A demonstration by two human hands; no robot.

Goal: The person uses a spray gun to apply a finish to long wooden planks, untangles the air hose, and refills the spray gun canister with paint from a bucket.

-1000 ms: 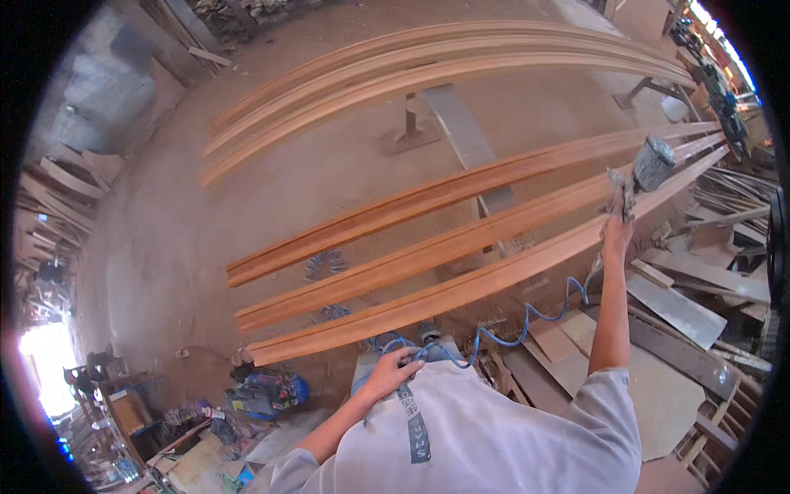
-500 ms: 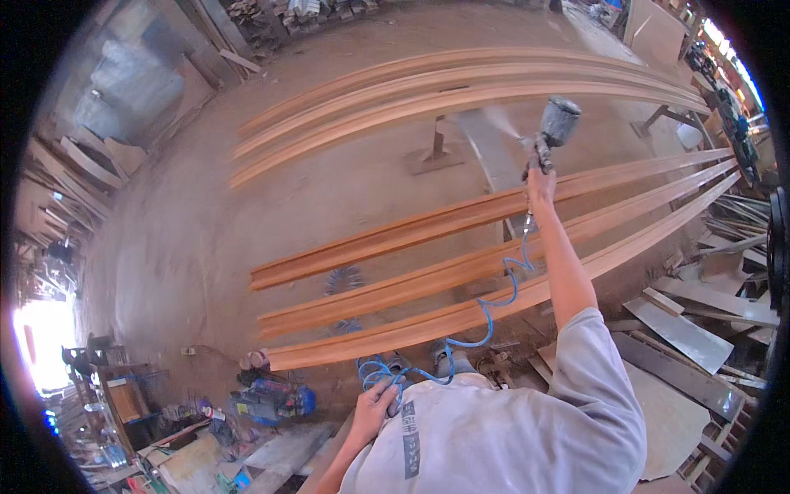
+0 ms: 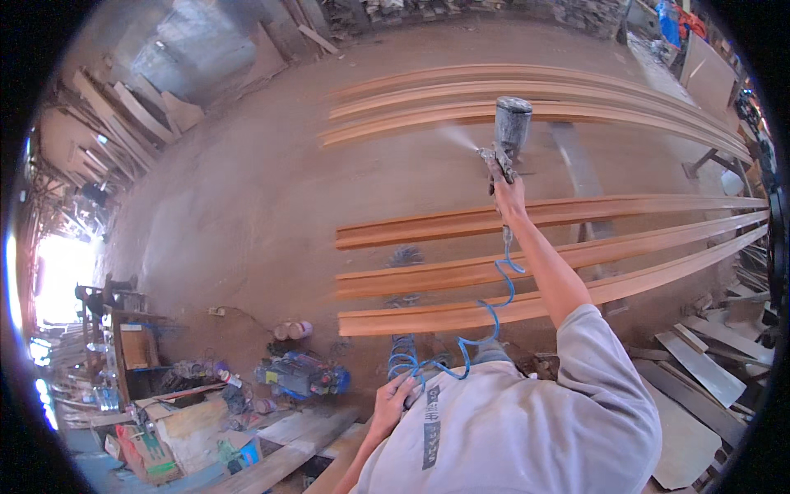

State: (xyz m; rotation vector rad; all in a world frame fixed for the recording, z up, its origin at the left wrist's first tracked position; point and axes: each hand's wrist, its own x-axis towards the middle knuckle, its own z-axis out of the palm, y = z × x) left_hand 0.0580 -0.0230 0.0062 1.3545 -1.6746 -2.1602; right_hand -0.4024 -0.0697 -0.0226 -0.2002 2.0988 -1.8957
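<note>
My right hand is closed around the handle of a spray gun topped by a grey paint-stained cup. A pale mist leaves its nozzle toward the left, near the far group of long wooden mouldings. From the grip a coiled blue air hose runs down to my left hand, which holds a loop of it at my waist. Between my body and the gun lie several long, reddish-brown grooved mouldings, set side by side and raised off the floor.
Paint cans and a blue-and-grey machine sit on the floor at lower left. Scrap boards are heaped at lower right. A metal-legged support stands under the far mouldings' right end. Wood offcuts lean at the upper left.
The spray gun has moved left along the mouldings, still giving off mist. My view has swung leftward, so the mouldings appear farther right. My left hand keeps its hold on the hose.
</note>
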